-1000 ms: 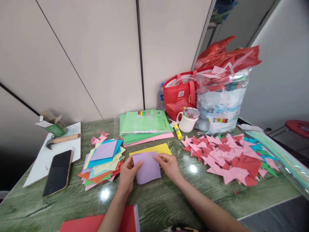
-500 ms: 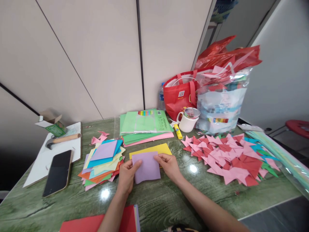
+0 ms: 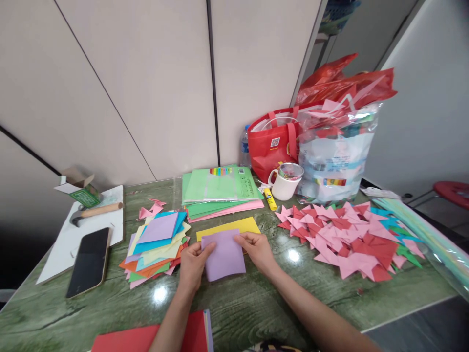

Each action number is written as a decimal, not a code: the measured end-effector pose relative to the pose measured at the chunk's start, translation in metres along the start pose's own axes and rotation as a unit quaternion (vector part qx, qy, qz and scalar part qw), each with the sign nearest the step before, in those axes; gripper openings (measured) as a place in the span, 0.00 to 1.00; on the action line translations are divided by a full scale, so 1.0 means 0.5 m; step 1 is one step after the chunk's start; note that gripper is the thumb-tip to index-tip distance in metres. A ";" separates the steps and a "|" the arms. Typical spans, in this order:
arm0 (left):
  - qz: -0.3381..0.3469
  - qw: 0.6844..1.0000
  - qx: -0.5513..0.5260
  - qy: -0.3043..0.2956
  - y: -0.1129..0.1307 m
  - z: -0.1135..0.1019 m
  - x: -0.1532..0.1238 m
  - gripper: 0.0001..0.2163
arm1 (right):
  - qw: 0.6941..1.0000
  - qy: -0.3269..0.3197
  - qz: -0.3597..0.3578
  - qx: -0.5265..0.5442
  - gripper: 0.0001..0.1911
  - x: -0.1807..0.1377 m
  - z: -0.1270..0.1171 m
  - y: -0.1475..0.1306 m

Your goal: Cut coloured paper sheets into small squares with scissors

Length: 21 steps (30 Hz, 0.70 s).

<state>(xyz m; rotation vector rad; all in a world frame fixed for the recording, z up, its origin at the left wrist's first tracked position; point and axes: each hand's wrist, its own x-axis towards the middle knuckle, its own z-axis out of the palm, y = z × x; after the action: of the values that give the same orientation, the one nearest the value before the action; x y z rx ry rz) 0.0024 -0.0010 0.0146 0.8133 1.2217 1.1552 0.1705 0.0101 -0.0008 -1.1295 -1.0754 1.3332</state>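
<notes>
A lilac paper square [image 3: 224,255] lies flat on the green table [image 3: 256,303], partly over a yellow sheet [image 3: 230,226]. My left hand [image 3: 192,266] pinches the square's left edge, thumb on top. My right hand [image 3: 257,249] pinches its upper right corner with curled fingers. A stack of mixed coloured squares [image 3: 157,242] sits just left of my left hand. A heap of folded pink and red paper pieces [image 3: 348,239] spreads out to the right.
A green and pink paper pack [image 3: 220,190], glue stick [image 3: 270,199], white mug [image 3: 284,183], red bag [image 3: 273,144] and a stuffed plastic bag [image 3: 335,151] line the back. Phone [image 3: 89,261], hammer [image 3: 95,212] and small box [image 3: 78,188] lie left. Red sheets [image 3: 142,337] sit at the near edge.
The lilac square has shifted very slightly between my hands; both hands keep their hold in nearly the same place.
</notes>
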 end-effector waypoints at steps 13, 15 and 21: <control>-0.017 0.998 -0.053 0.020 0.000 -0.002 0.000 0.14 | 0.996 -0.037 0.069 0.033 0.17 0.007 -0.009 0.000; -0.005 0.997 -0.064 0.051 0.002 -0.007 0.005 0.14 | 0.994 -0.061 0.086 0.035 0.17 0.005 -0.009 -0.001; 0.005 0.994 -0.071 0.086 0.009 -0.014 0.013 0.14 | 0.987 -0.101 0.119 0.038 0.16 0.000 -0.009 -0.003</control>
<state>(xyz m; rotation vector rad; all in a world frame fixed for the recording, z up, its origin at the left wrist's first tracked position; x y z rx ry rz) -0.0058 0.0055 0.0154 0.6233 1.2597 1.3269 0.1750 0.0104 0.0001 -1.1098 -1.0483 1.6929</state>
